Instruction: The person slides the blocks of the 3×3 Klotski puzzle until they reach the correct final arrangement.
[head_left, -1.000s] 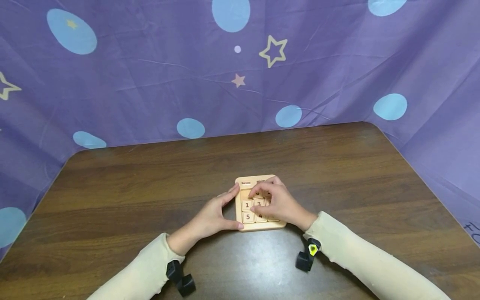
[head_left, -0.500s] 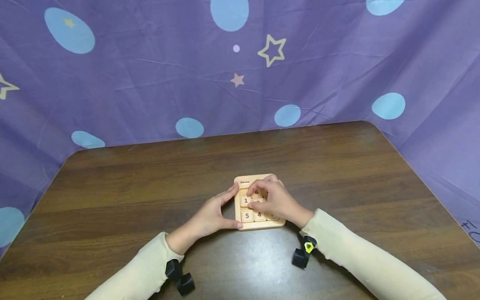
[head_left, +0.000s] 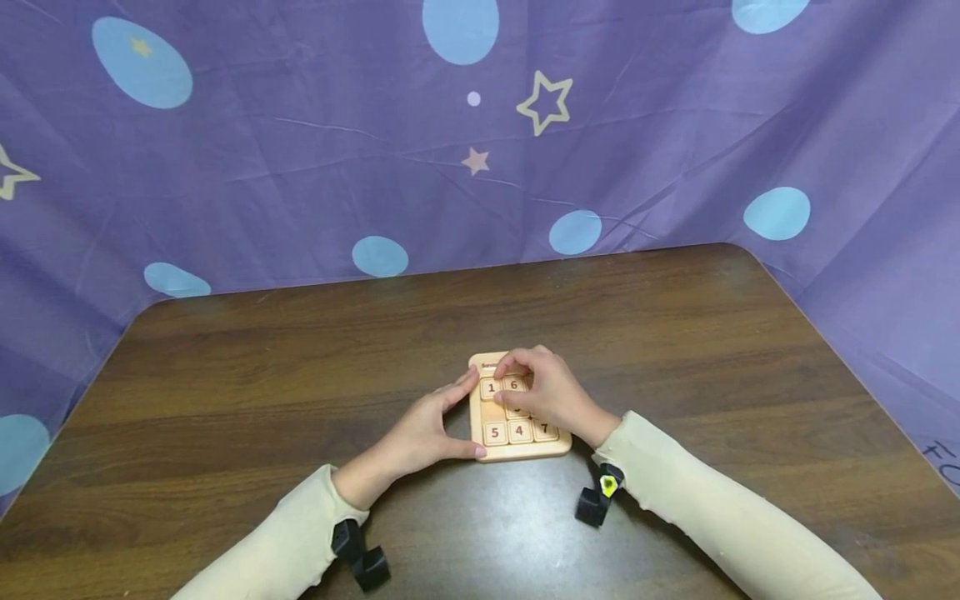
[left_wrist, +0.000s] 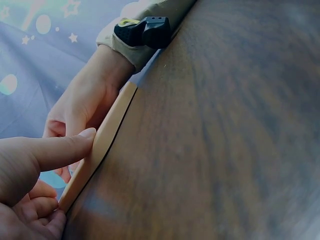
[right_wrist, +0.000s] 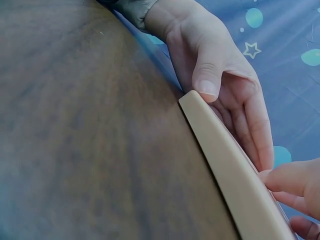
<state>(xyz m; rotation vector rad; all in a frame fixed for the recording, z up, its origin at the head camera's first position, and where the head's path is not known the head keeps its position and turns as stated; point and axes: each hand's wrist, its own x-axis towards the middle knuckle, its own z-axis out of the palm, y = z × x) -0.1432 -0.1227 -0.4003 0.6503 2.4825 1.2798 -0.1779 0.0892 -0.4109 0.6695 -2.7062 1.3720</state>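
Observation:
A light wooden sliding number puzzle [head_left: 525, 452] lies flat on the table in the head view. My left hand [head_left: 420, 433] holds its left side, thumb at the near corner and fingertips at the far end of that edge. With thumb and index fingertip, my right hand [head_left: 553, 390] pinches the number 1 tile [head_left: 490, 388], now in the upper left slot. Below that tile is a bare slot. Tiles 5, 4 and 7 show in the bottom row, and the 6 tile [head_left: 513, 384] sits beside the 1. The right hand covers the tiles on the right.
The brown wooden table [head_left: 300, 358] extends around the puzzle on all sides. A purple curtain [head_left: 300, 150] with stars and blue dots hangs behind its far edge. Black wrist cameras hang below both sleeves, the left one [head_left: 360, 554] close over the table.
The number 1 tile has slid away from me, from the middle left slot to the upper left one, with my right hand moving along. The left hand has stayed put.

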